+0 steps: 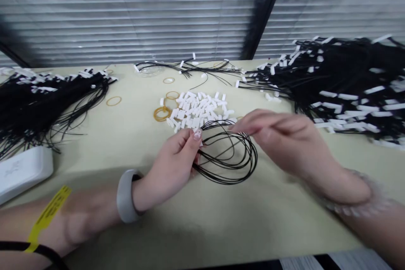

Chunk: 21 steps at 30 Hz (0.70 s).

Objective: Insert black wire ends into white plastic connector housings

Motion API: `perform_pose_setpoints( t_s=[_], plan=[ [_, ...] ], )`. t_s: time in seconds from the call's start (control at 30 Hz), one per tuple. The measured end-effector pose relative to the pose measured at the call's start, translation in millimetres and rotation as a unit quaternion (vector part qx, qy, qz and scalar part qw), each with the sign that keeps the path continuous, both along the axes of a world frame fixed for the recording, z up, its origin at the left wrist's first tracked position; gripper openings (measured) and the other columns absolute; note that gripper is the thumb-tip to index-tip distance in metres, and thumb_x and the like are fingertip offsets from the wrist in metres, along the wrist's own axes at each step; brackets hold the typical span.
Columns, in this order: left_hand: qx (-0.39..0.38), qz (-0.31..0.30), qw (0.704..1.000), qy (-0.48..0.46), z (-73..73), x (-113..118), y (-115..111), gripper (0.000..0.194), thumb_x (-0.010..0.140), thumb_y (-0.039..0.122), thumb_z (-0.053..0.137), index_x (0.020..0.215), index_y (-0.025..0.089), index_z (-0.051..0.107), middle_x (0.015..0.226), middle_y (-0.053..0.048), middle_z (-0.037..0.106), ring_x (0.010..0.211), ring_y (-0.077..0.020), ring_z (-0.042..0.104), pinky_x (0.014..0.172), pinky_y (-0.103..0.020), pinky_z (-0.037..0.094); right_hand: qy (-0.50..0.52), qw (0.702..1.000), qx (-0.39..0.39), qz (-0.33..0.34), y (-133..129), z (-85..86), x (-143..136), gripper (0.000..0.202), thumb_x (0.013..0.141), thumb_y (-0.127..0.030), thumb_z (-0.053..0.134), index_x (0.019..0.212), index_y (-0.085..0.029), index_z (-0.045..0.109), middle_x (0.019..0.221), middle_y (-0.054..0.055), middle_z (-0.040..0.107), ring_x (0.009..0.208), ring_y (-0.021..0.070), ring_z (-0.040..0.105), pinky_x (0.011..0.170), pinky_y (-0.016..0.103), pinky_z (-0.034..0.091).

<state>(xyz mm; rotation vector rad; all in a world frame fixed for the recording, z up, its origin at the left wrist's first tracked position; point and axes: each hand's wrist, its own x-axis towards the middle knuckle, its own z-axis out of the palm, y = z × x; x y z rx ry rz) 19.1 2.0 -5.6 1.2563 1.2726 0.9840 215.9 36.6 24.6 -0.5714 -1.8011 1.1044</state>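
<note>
My left hand (177,152) is closed around one side of a coil of thin black wire (249,164), holding it above the table. The thumb lies on top, and a small white piece shows beside it. At the coil's upper right, my right hand (278,135) is pinched together on a strand of the black wire; motion blurs it slightly, and the fingertips partly hide the strand. Just beyond the coil lies a pile of small white connectors (202,107). Tan rubber bands (162,114) rest at the pile's left side.
Black wires with white connectors are heaped at left (47,101) and in a larger heap at right (344,84). Loose wires (190,66) lie along the table's back edge, before window blinds (142,17). A white case (25,173) stands at left. A yellow-tagged black cable (34,247) crosses my left forearm.
</note>
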Motion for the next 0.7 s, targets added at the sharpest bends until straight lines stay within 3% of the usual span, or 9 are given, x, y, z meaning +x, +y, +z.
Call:
perform_pose_setpoints(
  t_s=[0.07, 0.13, 0.2, 0.27, 0.4, 0.47, 0.53, 0.63, 0.7],
  plan=[
    [-0.002, 0.0, 1.0, 0.002, -0.9, -0.1, -0.3, 0.035, 0.085, 0.051, 0.04, 0.072, 0.019, 0.047, 0.055, 0.005, 0.045, 0.045, -0.008, 0.043, 0.039, -0.017, 0.035, 0.14, 0.979, -0.133, -0.067, 8.5, 4.0, 4.0, 0.015, 0.086, -0.021, 0.05, 0.084, -0.022, 0.065, 0.086, -0.002, 0.061, 0.08, 0.0076, 0.059, 0.081, 0.025, 0.05],
    [-0.002, 0.0, 1.0, 0.01, -0.8, -0.1, -0.1, 0.036, 0.085, 0.051, 0.04, 0.072, 0.019, 0.047, 0.054, 0.005, 0.044, 0.045, -0.0078, 0.043, 0.038, -0.016, 0.035, 0.241, 0.935, -0.22, -0.136, 14.4, 10.8, 6.6, 0.017, 0.088, -0.021, 0.048, 0.081, -0.021, 0.064, 0.084, -0.003, 0.057, 0.072, 0.0034, 0.056, 0.078, 0.019, 0.05],
    [-0.003, 0.0, 1.0, 0.013, -0.3, 0.1, 0.2, 0.036, 0.085, 0.052, 0.04, 0.072, 0.019, 0.046, 0.053, 0.005, 0.045, 0.045, -0.0078, 0.043, 0.038, -0.016, 0.035, 0.282, 0.899, -0.264, -0.205, 16.0, 19.3, 8.1, 0.021, 0.089, -0.019, 0.045, 0.078, -0.019, 0.063, 0.075, -0.003, 0.052, 0.06, 0.0013, 0.05, 0.062, 0.012, 0.049],
    [-0.001, 0.0, 1.0, 0.017, -0.4, 0.3, 0.5, 0.037, 0.085, 0.052, 0.039, 0.072, 0.019, 0.046, 0.055, 0.004, 0.046, 0.045, -0.008, 0.043, 0.038, -0.017, 0.036, 0.278, 0.895, -0.256, -0.235, 12.0, 26.2, 8.1, 0.026, 0.091, -0.023, 0.04, 0.08, -0.02, 0.064, 0.066, -0.003, 0.046, 0.05, 0.0015, 0.04, 0.046, 0.012, 0.041],
    [-0.002, -0.007, 1.0, 0.009, -1.9, 0.0, -0.4, 0.036, 0.085, 0.052, 0.039, 0.073, 0.019, 0.047, 0.063, 0.003, 0.05, 0.048, -0.0081, 0.045, 0.04, -0.018, 0.036, 0.083, 0.971, -0.135, -0.176, -9.0, 26.1, 2.8, 0.02, 0.089, -0.027, 0.045, 0.103, -0.024, 0.059, 0.057, -0.004, 0.049, 0.047, 0.0047, 0.039, 0.042, 0.017, 0.034],
    [-0.005, -0.014, 1.0, -0.001, -2.4, -0.2, -1.4, 0.036, 0.085, 0.052, 0.039, 0.073, 0.019, 0.046, 0.065, 0.003, 0.05, 0.048, -0.0076, 0.044, 0.041, -0.019, 0.036, -0.044, 0.986, -0.087, -0.132, -19.9, 21.2, -1.7, 0.017, 0.087, -0.026, 0.049, 0.103, -0.025, 0.053, 0.057, -0.006, 0.054, 0.05, 0.006, 0.045, 0.045, 0.017, 0.036],
    [-0.011, -0.021, 1.0, -0.005, -2.4, -0.1, -2.4, 0.036, 0.085, 0.052, 0.039, 0.072, 0.019, 0.045, 0.063, 0.003, 0.049, 0.047, -0.0075, 0.043, 0.041, -0.019, 0.035, -0.158, 0.98, -0.034, -0.12, -27.2, 16.6, -6.4, 0.005, 0.086, -0.025, 0.049, 0.089, -0.023, 0.052, 0.058, -0.006, 0.055, 0.052, 0.0059, 0.047, 0.047, 0.017, 0.037],
    [-0.017, -0.03, 0.999, -0.011, -2.4, 0.3, -3.3, 0.036, 0.085, 0.052, 0.04, 0.071, 0.019, 0.045, 0.058, 0.004, 0.046, 0.047, -0.0077, 0.042, 0.041, -0.019, 0.034, -0.29, 0.946, 0.05, -0.136, -30.4, 12.9, -12.2, 0.014, 0.084, -0.02, 0.05, 0.071, -0.019, 0.053, 0.06, -0.005, 0.054, 0.054, 0.0047, 0.045, 0.049, 0.017, 0.035],
    [-0.017, -0.032, 0.999, -0.018, -2.9, 0.6, -3.4, 0.036, 0.085, 0.052, 0.04, 0.071, 0.02, 0.045, 0.057, 0.004, 0.045, 0.046, -0.0076, 0.041, 0.041, -0.018, 0.034, -0.323, 0.933, 0.073, -0.138, -29.2, 12.0, -14.3, 0.015, 0.083, -0.018, 0.049, 0.068, -0.018, 0.053, 0.058, -0.006, 0.052, 0.052, 0.004, 0.042, 0.048, 0.017, 0.033]
  ],
)
